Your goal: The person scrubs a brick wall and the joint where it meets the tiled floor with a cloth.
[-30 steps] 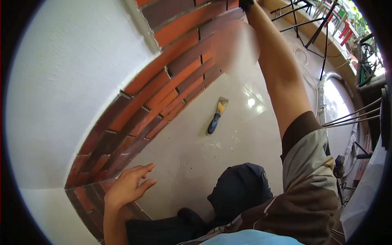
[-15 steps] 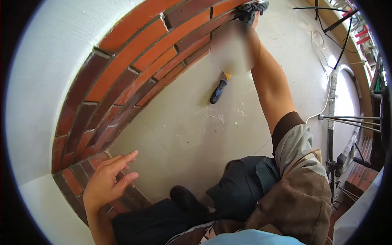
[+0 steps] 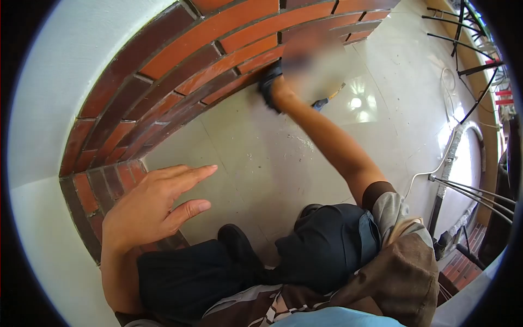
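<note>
My right hand (image 3: 279,92) reaches down to the foot of the brick wall (image 3: 239,41), where the wall meets the floor. It is closed on a dark, crumpled black cloth (image 3: 267,87) that touches the lowest bricks; a blurred patch hides part of this area. Beyond my right wrist, a scraper (image 3: 320,103) with a dark blue handle lies on the floor, partly behind the forearm. My left hand (image 3: 158,204) hovers at the lower left, empty, with its fingers stretched forward and thumb apart.
Pale debris flecks (image 3: 302,143) dot the glossy tiled floor (image 3: 229,147). A low brick ledge (image 3: 101,191) runs along the left corner under a white wall (image 3: 60,109). On the right are a white cable (image 3: 430,169), black metal legs (image 3: 457,41) and a wrapped curved frame (image 3: 447,155).
My right hand has come nearer along the wall's base with the black cloth. My left hand has moved slightly up and right. The view has shifted, and the forearm now partly covers the scraper.
</note>
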A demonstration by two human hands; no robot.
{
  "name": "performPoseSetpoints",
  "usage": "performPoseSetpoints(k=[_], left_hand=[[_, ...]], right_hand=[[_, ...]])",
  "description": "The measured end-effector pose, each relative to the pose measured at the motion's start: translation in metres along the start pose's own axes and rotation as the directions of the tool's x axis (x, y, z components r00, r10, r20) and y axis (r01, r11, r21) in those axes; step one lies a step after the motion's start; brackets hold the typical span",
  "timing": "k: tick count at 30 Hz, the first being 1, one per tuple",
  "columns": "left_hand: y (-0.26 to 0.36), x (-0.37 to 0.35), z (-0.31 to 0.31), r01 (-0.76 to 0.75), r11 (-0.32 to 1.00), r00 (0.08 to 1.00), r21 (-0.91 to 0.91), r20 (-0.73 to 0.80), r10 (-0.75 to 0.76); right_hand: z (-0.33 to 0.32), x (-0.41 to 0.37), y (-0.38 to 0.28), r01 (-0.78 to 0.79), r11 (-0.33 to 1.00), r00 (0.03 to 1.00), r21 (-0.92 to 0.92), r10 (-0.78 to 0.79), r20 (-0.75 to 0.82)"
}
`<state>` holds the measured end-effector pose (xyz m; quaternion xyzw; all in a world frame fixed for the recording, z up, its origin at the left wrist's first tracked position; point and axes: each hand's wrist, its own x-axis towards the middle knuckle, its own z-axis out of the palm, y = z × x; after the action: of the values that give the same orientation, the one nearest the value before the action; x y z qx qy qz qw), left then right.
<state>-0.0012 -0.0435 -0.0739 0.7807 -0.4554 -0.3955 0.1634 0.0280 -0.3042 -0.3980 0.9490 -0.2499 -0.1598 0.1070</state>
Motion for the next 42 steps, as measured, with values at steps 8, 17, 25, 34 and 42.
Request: performPoseSetpoints(k=[8, 17, 25, 34, 42], left_hand=[[0.012, -0.007, 0.002, -0.014, 0.999, 0.999, 0.039, -0.041, 0.015], [0.021, -0.011, 0.002, -0.026, 0.999, 0.999, 0.039, -0.018, 0.027], [0.008, -0.03, -0.001, -0.032, 0.999, 0.995, -0.005, -0.096, 0.032], [0.001, -0.038, -0.007, 0.001, 0.998, 0.991, -0.068, -0.134, -0.01], [0.006, -0.02, -0.003, -0.005, 1.0, 0.997, -0.002, -0.074, 0.005]], right_hand=[[-0.001, 0.007, -0.029, 0.368, 0.556, 0.93, 0.746, -0.237, -0.282], [0.017, 0.003, 0.042, 0.252, 0.213, 0.967, 0.944, -0.019, -0.254], [0.046, 0.02, 0.045, 0.182, 0.44, 0.937, 0.879, 0.195, -0.291], [0.057, 0.018, 0.001, 0.408, 0.754, 0.834, 0.515, -0.078, -0.546], [-0.008, -0.017, -0.088, 0.674, 0.459, 0.739, 0.579, -0.437, -0.513]])
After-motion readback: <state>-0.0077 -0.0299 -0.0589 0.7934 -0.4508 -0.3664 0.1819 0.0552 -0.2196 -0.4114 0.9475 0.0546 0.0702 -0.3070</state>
